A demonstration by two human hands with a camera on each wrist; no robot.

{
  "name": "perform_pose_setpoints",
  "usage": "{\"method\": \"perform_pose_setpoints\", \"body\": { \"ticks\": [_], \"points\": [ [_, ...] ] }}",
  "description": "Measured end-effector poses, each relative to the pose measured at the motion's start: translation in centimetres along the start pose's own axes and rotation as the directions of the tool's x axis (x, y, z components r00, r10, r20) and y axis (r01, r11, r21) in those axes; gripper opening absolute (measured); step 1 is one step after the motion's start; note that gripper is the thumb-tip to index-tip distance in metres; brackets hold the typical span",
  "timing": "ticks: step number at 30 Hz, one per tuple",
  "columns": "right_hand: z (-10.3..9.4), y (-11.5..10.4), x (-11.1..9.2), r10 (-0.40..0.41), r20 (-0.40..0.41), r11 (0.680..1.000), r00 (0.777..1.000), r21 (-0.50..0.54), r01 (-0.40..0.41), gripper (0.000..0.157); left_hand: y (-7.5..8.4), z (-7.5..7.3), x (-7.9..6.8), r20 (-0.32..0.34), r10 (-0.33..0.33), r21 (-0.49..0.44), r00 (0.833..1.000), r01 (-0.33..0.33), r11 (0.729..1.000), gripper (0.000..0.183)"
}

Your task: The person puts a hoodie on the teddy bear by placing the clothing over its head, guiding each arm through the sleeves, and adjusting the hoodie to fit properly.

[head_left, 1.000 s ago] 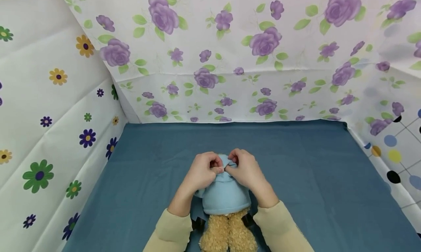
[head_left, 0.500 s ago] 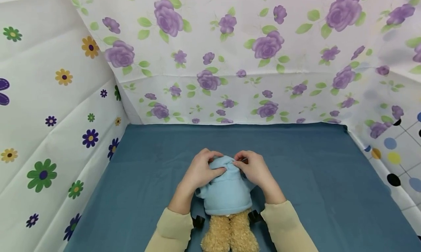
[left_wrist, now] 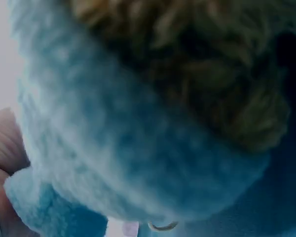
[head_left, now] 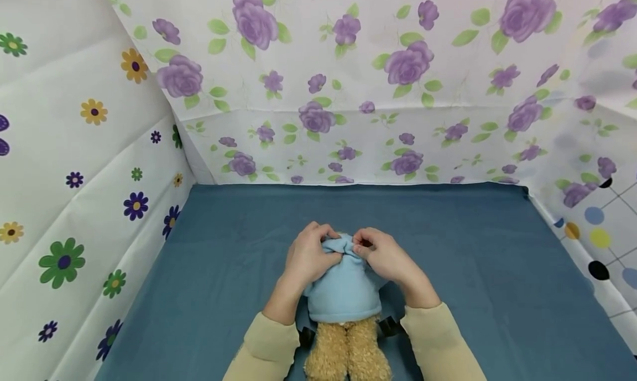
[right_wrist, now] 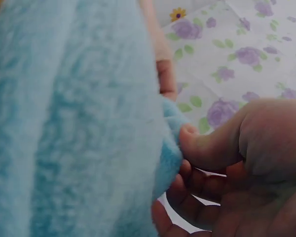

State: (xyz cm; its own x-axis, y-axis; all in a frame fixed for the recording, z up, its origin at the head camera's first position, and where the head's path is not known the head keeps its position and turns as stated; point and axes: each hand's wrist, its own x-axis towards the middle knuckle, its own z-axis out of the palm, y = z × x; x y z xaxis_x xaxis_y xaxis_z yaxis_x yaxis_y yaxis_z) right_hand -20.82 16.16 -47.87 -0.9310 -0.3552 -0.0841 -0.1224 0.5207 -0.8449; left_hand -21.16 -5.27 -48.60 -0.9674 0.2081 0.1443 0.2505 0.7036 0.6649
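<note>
A plush toy [head_left: 325,353] with curly tan fur lies on the table, its legs toward the person. Its body is covered by a light blue fleece top [head_left: 343,301], bunched at the far end. My left hand [head_left: 307,255] pinches the bunched cloth at its left, thumb on the near side. Opposite it, my right hand [head_left: 387,254] pinches the cloth between thumb and fingers, as the right wrist view also shows on a blue fold [right_wrist: 170,163]. In the left wrist view the fleece and dark fur fill most of the picture; a small metal ring [left_wrist: 163,226] peeks out below.
A dark blue cloth [head_left: 239,220] covers the table. White floral sheets [head_left: 278,104] rise behind it and at the left, with a dotted, gridded sheet [head_left: 612,220] at the right. Black straps [head_left: 390,327] show near the sleeves.
The hands have moved slightly apart from their close position at the fabric's far end. The bunched cloth between them has changed its folds, while the toy's legs stay nearly in place.
</note>
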Motion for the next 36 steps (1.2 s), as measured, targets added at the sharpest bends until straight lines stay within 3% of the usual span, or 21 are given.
{"method": "perform_pose_setpoints", "body": {
  "ticks": [5, 9, 13, 18, 21, 25, 31, 36],
  "points": [
    [-0.2, -1.1, -0.9, -0.061, 0.101, 0.998, 0.993, 0.003, 0.061, 0.01, -0.1, 0.5, 0.3, -0.052, 0.049, 0.013, 0.997, -0.049, 0.999, 0.03],
    [0.4, -1.0, -0.8, -0.067, 0.05, 0.998, 0.997, -0.004, 0.067, 0.011, -0.5, 0.9, 0.6, -0.067, 0.097, -0.013, 0.993, -0.098, 0.995, 0.031],
    [0.4, -0.1, -0.4, -0.045, -0.028, 0.999, 0.999, 0.006, 0.045, 0.009, -1.1, 0.3, 0.9, -0.002, 0.123, -0.105, 0.992, -0.122, 0.987, 0.024],
    [0.1, 0.5, -0.3, -0.058, -0.07, 0.998, 0.996, -0.034, 0.055, 0.039, -2.3, -1.9, 0.8, 0.089, 0.154, -0.182, 0.984, -0.136, 0.974, 0.033],
    [0.1, 0.6, -0.3, -0.067, -0.065, 0.997, 0.996, -0.047, 0.064, 0.05, -2.9, -2.9, 0.7, 0.139, 0.141, -0.218, 0.98, -0.109, 0.97, 0.04],
    [0.2, 0.7, 0.0, -0.087, -0.058, 0.994, 0.995, -0.071, 0.083, 0.051, -3.4, -3.0, 0.8, 0.18, 0.11, -0.227, 0.977, -0.068, 0.971, 0.042],
    [0.6, 0.5, 0.2, -0.091, -0.07, 0.992, 0.993, -0.098, 0.084, 0.046, -2.6, -1.9, 0.7, 0.13, 0.092, -0.155, 0.987, -0.071, 0.985, 0.024],
    [1.0, 0.2, 0.3, -0.072, -0.113, 0.99, 0.991, -0.131, 0.057, 0.039, -1.3, -1.0, 0.3, -0.002, 0.176, 0.071, 0.984, -0.176, 0.982, 0.02]
  ]
}}
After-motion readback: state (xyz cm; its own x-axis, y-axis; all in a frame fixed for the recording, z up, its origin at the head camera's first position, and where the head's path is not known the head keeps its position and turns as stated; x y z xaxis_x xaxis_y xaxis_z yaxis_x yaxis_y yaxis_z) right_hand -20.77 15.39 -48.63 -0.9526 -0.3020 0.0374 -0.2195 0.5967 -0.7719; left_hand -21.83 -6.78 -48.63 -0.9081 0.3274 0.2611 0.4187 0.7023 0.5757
